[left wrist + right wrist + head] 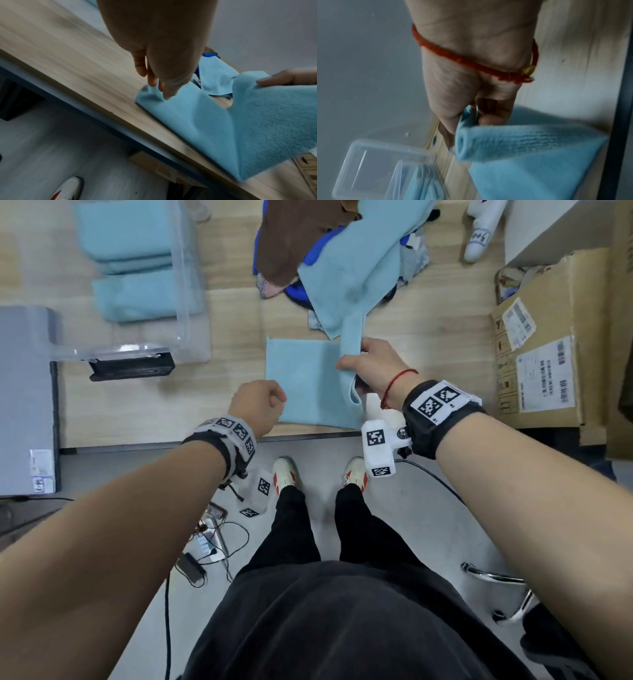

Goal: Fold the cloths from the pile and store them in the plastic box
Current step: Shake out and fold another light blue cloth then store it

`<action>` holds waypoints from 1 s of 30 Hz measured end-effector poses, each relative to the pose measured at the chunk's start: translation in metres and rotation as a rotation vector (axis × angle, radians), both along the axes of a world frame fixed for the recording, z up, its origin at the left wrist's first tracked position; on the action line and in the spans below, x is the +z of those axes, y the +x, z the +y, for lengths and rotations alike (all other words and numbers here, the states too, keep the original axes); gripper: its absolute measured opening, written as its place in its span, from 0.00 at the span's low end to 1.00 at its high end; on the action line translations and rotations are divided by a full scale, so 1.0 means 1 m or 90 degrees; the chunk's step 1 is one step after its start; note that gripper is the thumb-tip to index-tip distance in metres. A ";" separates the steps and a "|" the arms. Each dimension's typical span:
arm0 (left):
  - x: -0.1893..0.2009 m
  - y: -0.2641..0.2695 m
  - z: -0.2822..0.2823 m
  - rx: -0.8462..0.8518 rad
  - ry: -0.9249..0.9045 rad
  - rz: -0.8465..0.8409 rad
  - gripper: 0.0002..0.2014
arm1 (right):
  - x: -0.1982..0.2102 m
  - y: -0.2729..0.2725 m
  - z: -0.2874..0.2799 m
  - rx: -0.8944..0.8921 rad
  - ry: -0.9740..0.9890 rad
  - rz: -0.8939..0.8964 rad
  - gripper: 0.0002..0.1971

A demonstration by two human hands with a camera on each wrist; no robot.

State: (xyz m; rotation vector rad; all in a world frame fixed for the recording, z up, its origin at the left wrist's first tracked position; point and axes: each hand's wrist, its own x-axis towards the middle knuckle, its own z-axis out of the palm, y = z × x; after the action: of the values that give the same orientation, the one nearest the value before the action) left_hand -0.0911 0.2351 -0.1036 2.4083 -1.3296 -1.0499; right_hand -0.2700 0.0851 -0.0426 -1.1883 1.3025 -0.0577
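A light blue cloth (301,385) lies flat near the table's front edge. My right hand (352,359) grips its right edge, which is lifted and rolled over; the right wrist view shows my right hand (471,116) curled round that blue cloth (530,159). My left hand (272,402) is at the near left corner, fingers curled; in the left wrist view the fingertips (152,82) pinch the bunched corner of the cloth (223,128). The pile (329,258) of brown, blue and light blue cloths lies behind. The clear plastic box (186,302) at the back left holds folded blue cloths (137,296).
A cardboard box (544,344) stands at the table's right end. A grey machine (24,398) sits at the left, with a black object (133,368) in front of the plastic box. A white bottle-like item (479,237) stands behind the pile.
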 end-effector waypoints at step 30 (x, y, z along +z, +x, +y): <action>-0.005 0.048 0.022 0.013 0.063 0.168 0.12 | -0.051 0.109 0.044 0.196 0.010 0.182 0.14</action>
State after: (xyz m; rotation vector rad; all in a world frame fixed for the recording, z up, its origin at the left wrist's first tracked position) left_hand -0.0434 0.2566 -0.1084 2.2454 -1.1875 -1.4010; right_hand -0.1606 0.1293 -0.0936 -1.4078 1.3471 0.3569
